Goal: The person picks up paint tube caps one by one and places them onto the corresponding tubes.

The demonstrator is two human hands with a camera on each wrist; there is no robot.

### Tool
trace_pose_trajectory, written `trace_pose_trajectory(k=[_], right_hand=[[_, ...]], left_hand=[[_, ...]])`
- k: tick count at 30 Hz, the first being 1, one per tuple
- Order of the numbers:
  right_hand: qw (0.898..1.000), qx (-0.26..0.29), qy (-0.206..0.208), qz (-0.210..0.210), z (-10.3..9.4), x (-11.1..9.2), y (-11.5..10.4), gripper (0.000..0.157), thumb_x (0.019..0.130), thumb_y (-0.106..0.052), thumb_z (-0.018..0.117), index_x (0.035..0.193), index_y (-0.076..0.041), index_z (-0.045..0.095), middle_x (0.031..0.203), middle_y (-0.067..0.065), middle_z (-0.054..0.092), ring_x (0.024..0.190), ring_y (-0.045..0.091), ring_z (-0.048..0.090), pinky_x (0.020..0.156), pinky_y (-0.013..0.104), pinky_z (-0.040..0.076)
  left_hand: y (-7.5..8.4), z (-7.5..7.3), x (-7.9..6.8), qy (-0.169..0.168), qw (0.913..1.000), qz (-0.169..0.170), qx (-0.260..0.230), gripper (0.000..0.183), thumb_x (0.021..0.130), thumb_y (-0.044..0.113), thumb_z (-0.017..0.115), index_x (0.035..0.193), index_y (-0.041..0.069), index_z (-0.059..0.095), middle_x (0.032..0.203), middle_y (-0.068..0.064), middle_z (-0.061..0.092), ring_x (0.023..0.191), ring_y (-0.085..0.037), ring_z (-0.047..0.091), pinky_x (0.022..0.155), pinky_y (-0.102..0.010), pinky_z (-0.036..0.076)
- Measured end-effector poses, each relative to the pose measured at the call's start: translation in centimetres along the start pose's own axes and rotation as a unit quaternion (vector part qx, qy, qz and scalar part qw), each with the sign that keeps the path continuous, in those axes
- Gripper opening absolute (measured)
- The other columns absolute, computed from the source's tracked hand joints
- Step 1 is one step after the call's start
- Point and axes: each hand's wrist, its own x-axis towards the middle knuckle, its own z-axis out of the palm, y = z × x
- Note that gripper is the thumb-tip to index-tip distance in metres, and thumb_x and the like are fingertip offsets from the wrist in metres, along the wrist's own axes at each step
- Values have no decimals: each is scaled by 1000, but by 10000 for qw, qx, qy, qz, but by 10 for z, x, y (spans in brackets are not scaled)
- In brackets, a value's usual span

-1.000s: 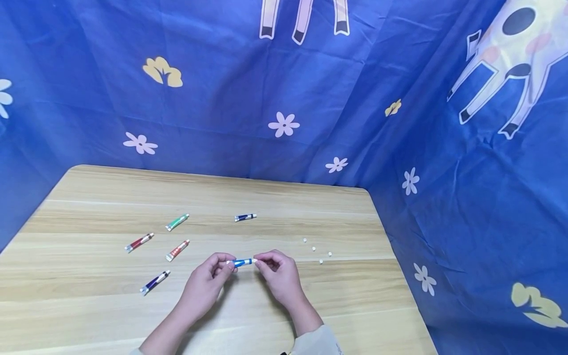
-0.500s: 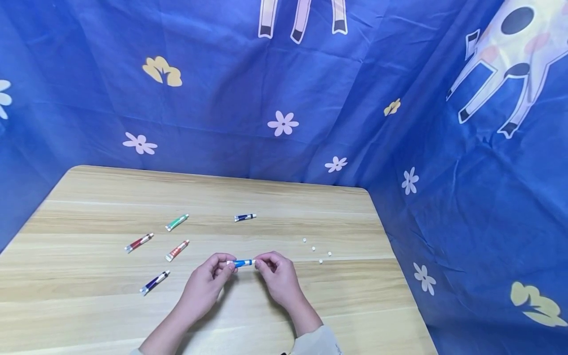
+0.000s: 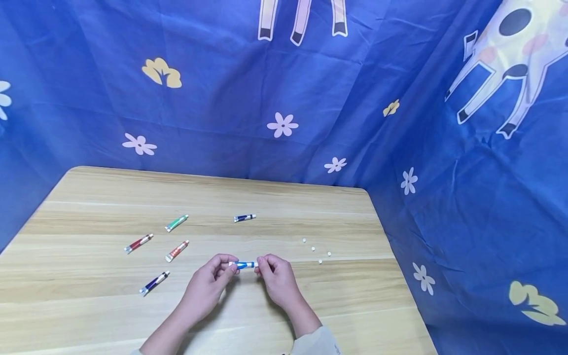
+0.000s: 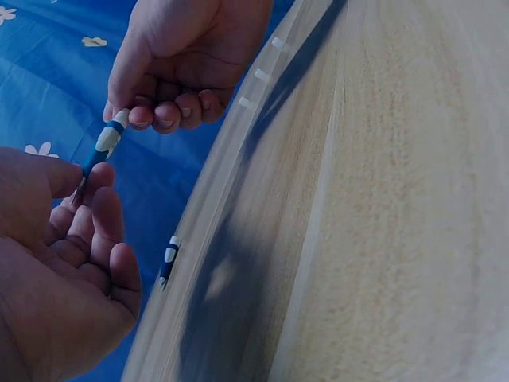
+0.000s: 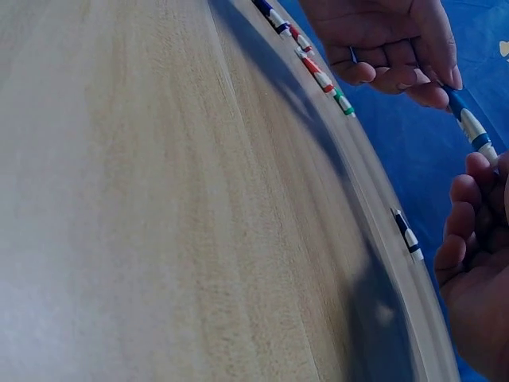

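Observation:
A small blue-and-white paint tube (image 3: 244, 265) lies level between my two hands, above the table. My left hand (image 3: 207, 283) pinches its flat crimped end between thumb and forefinger. At the other end, my right hand (image 3: 277, 281) pinches the white cap between thumb and fingertips. In the left wrist view the tube (image 4: 105, 145) slants up from the left hand (image 4: 71, 263) to the right hand (image 4: 187, 56). The right wrist view shows the tube (image 5: 471, 126) with its cap end at the right fingertips.
On the wooden table (image 3: 355, 305), a green tube (image 3: 177, 223), a dark red tube (image 3: 139, 243), an orange-red tube (image 3: 177, 251) and a purple tube (image 3: 154, 283) lie at left. A navy tube (image 3: 245, 218) lies farther back. Several small white caps (image 3: 313, 249) sit at right.
The tube has turned a little about its length. My right fingers and thumb have shifted on the cap, and both hands sit very slightly lower in the head view.

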Motion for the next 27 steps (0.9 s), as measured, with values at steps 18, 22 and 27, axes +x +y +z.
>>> trace_pose_trajectory(k=[18,22,27], right_hand=[[9989,224,-399,-34,-17,2,-1,48,118,-33,44,101,5,68,91,26,69,80,11,60,78,22,55],[9969,256,-727,-157,-22,3,0,35,116,-32,51,121,-1,66,101,17,70,89,12,64,86,23,57],[9937,434,-890,-526,-23,0,-1,31,104,-18,72,129,-3,62,109,10,66,94,7,62,85,18,54]], left_hand=[[-1,2,-3,-71,9999,-17,-98,19,107,20,69,124,14,71,102,-5,76,77,-7,58,69,-22,49],[1,0,-3,-44,9999,-34,-118,19,107,21,69,124,14,71,101,-6,75,76,-7,57,69,-22,49],[3,-2,-4,5,9999,2,-105,19,107,20,69,124,13,72,99,-6,73,76,-7,56,69,-22,49]])
